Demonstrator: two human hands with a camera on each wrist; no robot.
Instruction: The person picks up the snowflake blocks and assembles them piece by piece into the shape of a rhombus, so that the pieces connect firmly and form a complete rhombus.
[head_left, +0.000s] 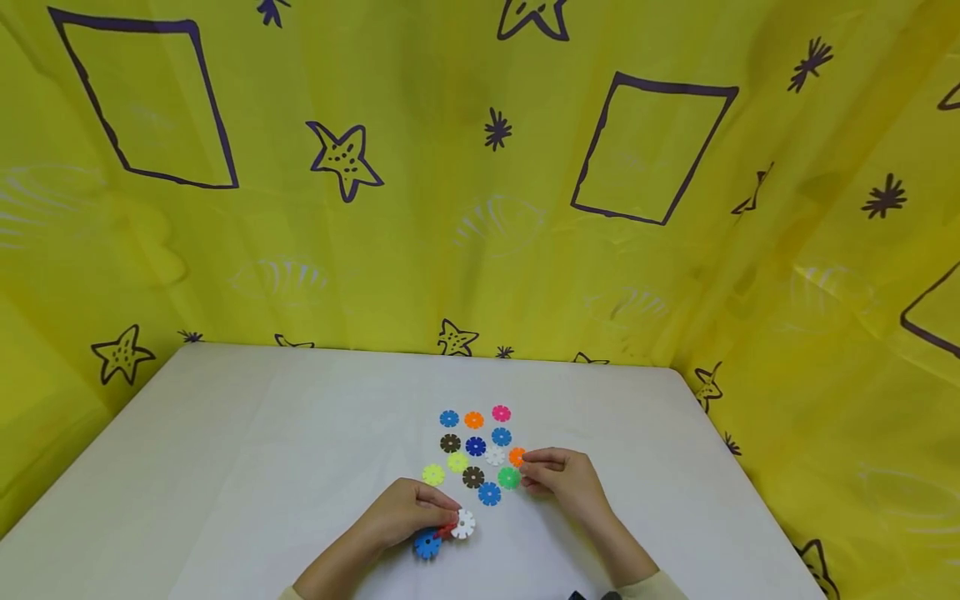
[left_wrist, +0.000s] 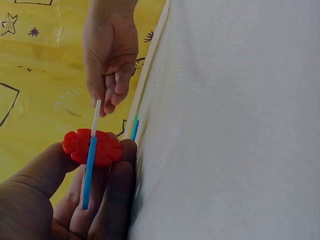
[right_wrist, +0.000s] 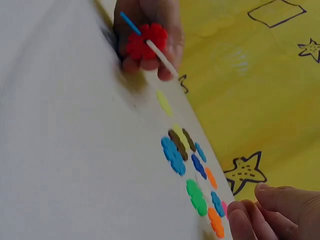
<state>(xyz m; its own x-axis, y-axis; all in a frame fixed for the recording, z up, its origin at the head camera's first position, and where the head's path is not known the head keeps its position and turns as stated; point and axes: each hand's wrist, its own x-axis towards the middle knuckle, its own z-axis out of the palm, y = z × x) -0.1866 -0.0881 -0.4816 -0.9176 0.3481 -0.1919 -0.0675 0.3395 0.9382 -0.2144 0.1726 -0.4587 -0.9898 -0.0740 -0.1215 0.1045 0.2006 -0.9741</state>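
My left hand (head_left: 405,512) pinches a red notched disc (left_wrist: 102,149) between thumb and fingers. Slotted into that disc are a white notched disc (head_left: 464,524) and a blue notched disc (head_left: 427,544), both seen edge-on in the left wrist view. My right hand (head_left: 562,479) has its fingertips beside an orange disc (head_left: 517,457) at the right of the loose discs, near a green disc (head_left: 508,477). Loosely bent, its fingers hold nothing visible in either wrist view; whether they touch the orange disc I cannot tell.
Several loose notched discs lie flat on the white table (head_left: 300,467), among them a pink disc (head_left: 501,413), a brown disc (head_left: 473,477) and a yellow disc (head_left: 433,475). A yellow patterned curtain (head_left: 405,250) rises behind the table. Something dark (head_left: 592,596) shows at the bottom edge.
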